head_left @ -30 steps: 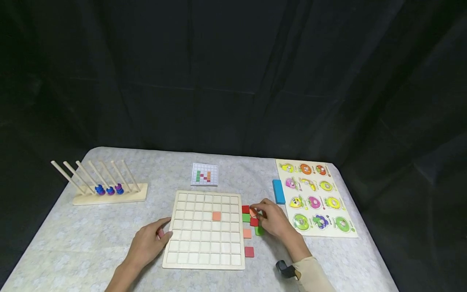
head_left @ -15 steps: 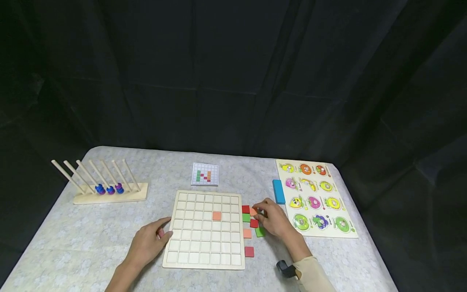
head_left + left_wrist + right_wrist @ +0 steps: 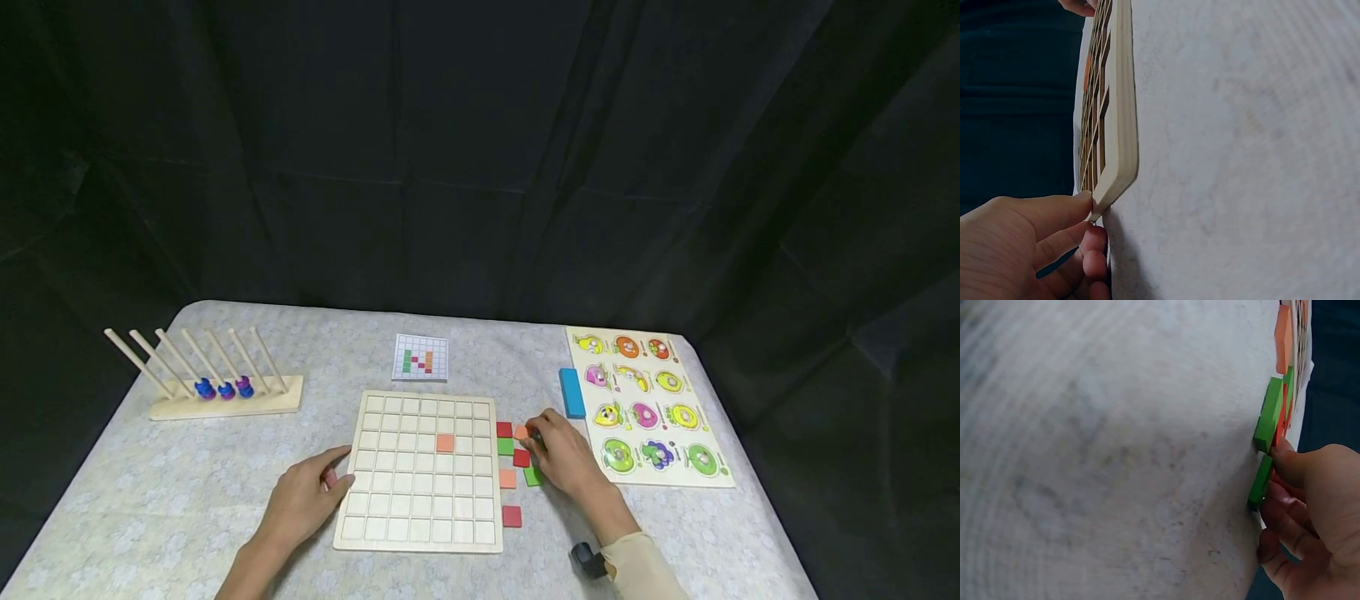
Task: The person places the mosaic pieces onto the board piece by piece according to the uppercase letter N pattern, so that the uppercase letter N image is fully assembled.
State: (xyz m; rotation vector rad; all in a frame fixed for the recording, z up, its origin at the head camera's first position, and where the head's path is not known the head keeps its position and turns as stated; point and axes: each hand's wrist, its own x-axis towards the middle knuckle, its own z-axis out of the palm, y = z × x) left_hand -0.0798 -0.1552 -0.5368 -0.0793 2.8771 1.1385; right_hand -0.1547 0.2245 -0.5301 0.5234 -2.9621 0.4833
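Observation:
A pale wooden grid board (image 3: 417, 547) lies flat, an orange tile (image 3: 445, 443) in one of its cells. My left hand (image 3: 306, 497) grips the board's left edge, thumb on the rim and fingers curled at its side, as the left wrist view shows. Just right of the board, my right hand (image 3: 564, 454) is bent over loose square tiles. Its thumb and fingertips close around a green tile (image 3: 1261, 482), mostly covered in the head view. By the fingertips lie an orange tile (image 3: 521, 432), a red tile (image 3: 521, 457) and another green tile (image 3: 532, 477).
More tiles line the board's right side, including a lower red tile (image 3: 512, 517). Behind the board lies a pattern card (image 3: 421, 358). A peg stand (image 3: 225, 406) with beads stands left. A blue block (image 3: 572, 393) and a fruit puzzle board (image 3: 651, 406) lie right.
My right hand has shifted slightly right among the tiles. The orange tile by its fingertips has turned, and the nearby red and green tiles have slid a little. My left hand stays put.

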